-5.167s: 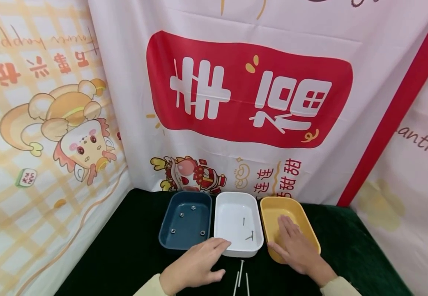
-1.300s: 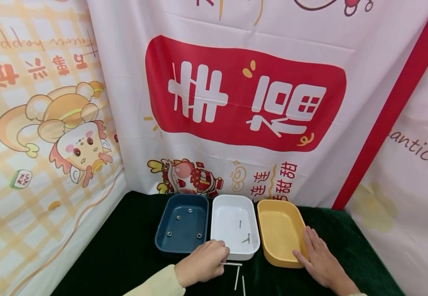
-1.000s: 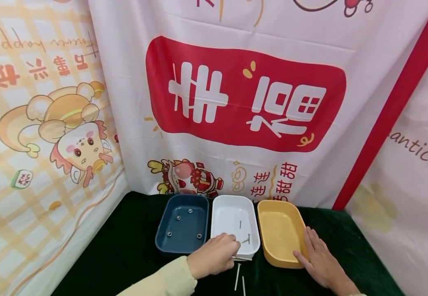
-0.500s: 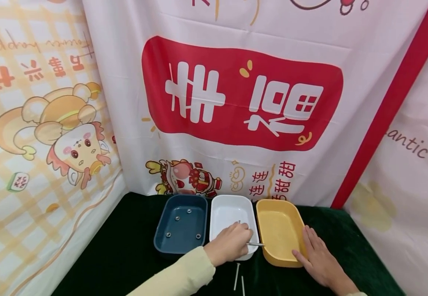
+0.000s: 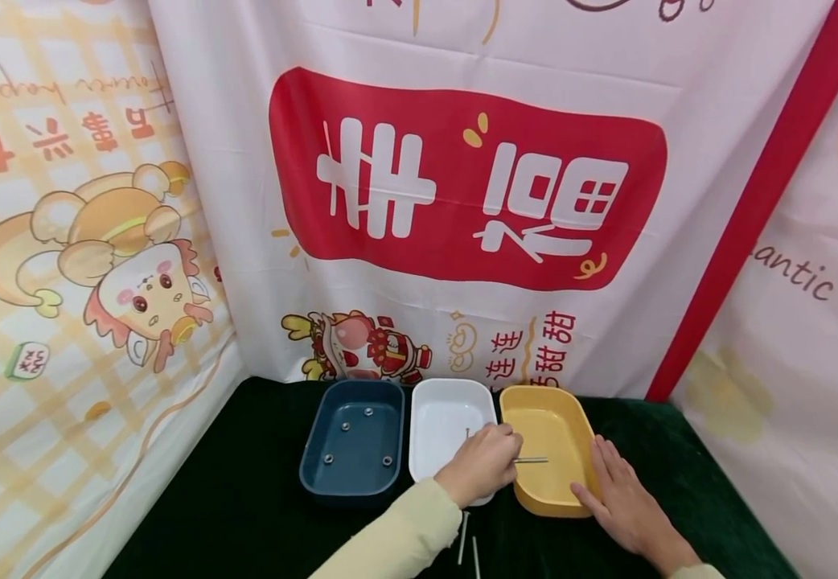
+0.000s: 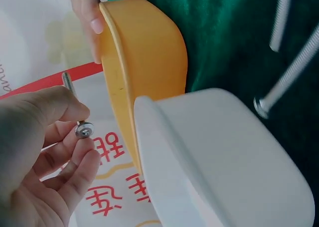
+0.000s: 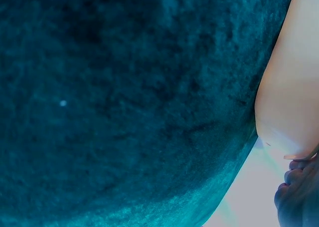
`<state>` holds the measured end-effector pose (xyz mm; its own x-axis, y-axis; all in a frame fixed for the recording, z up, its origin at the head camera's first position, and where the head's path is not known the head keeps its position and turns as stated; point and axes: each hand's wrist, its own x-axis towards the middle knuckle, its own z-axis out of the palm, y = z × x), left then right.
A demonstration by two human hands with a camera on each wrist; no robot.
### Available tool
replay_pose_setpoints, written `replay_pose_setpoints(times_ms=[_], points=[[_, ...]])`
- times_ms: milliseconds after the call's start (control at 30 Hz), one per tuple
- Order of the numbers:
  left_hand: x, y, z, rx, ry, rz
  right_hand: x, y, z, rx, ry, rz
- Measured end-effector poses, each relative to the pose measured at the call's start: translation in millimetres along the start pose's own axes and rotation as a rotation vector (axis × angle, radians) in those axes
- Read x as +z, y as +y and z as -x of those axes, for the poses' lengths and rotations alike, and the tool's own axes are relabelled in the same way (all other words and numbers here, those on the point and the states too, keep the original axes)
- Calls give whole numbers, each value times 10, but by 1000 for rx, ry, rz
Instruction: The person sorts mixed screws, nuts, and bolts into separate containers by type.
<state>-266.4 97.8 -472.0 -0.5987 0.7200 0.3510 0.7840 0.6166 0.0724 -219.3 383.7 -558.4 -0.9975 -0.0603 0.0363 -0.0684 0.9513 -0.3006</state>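
Observation:
My left hand (image 5: 480, 462) pinches a long bolt (image 5: 532, 460) above the left side of the yellow tray (image 5: 552, 507). In the left wrist view the bolt's round socket head (image 6: 85, 130) and threaded shank show between thumb and fingers. My right hand (image 5: 629, 498) rests with straight fingers along the right wall of the yellow tray. The left forearm and hand partly cover the white tray (image 5: 437, 394), where one small screw (image 5: 468, 433) shows. Two more long bolts, one (image 5: 463, 537) beside the other (image 5: 476, 557), lie on the cloth in front of the trays.
A dark blue tray (image 5: 350, 486) with several nuts, one of them a nut (image 5: 387, 461) near its right wall, stands at the left of the row. Dark green cloth (image 5: 245, 498) covers the table. A printed white curtain (image 5: 245, 305) hangs right behind the trays.
The left hand has picked up one of three long bolts from the cloth and carried it rightward over the yellow tray. My right hand has moved from over the yellow tray to its right side.

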Motion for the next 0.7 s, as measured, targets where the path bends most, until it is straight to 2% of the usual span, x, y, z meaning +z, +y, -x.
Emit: replay_pose_setpoints(times_ms=[167,300,433,700], points=[[81,84,-123,-28,-37,26,-19,11,-8,3,7,-1],[112,105,-141,-51,-67,28,-13,2,-7,-3,3,-7],[81,70,-73,-64,-77,56,-5,3,-8,-1,8,8],[-42,-81,119,-33,-44,76,4,-9,-2,-1,18,6]])
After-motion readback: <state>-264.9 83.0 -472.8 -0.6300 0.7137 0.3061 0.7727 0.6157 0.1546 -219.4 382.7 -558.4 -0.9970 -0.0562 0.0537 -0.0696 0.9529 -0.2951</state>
